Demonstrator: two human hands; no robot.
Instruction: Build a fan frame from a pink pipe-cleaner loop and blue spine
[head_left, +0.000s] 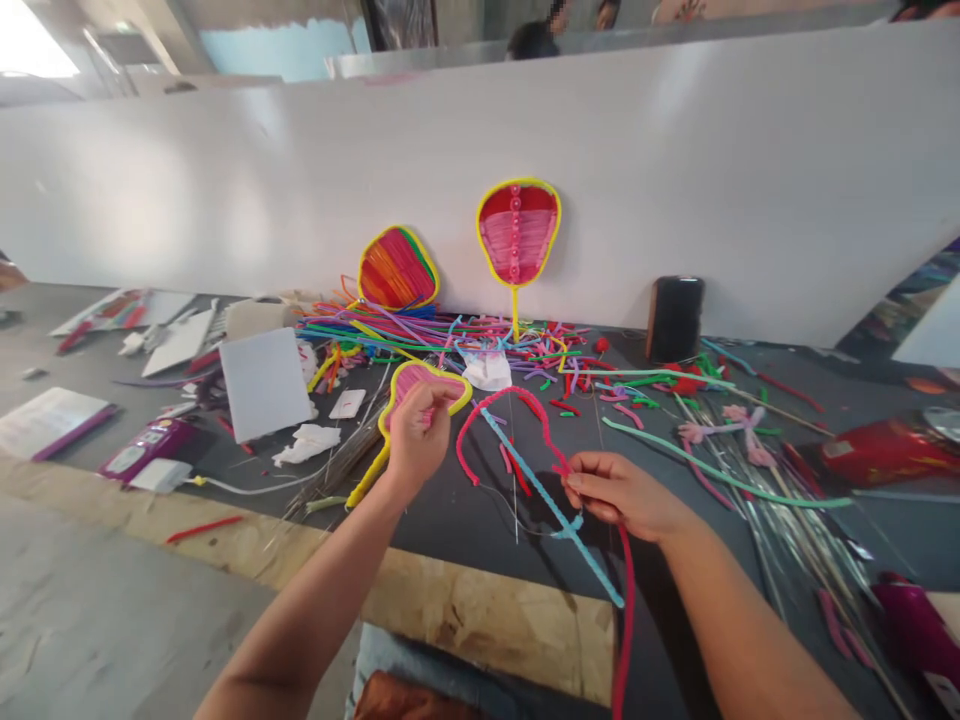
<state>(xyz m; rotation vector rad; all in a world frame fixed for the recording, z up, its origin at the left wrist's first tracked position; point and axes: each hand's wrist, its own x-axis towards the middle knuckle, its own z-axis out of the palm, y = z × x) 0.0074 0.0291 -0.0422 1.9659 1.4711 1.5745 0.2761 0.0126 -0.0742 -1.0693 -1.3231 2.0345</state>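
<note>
My right hand (626,492) pinches a red pipe cleaner (541,412). One part of it bends up and over in a loop to the left, while the other hangs past the table edge. My left hand (421,440) is closed with its fingertips together; what they hold, if anything, I cannot make out. Behind that hand lies a pink fan shape with a yellow rim (401,378) and yellow handle, partly covered by it. Between my hands a light blue pipe cleaner (536,488) lies slanted, with a short blue piece across it and a thin thread or wire nearby.
Two yellow-rimmed fans, one orange-red (399,268) and one pink-red (519,232), stand against the white board (300,180). Coloured pipe cleaners (390,325) pile below. A phone (675,318) leans right of them. A red can (885,445) lies far right, a purple box (154,445) left.
</note>
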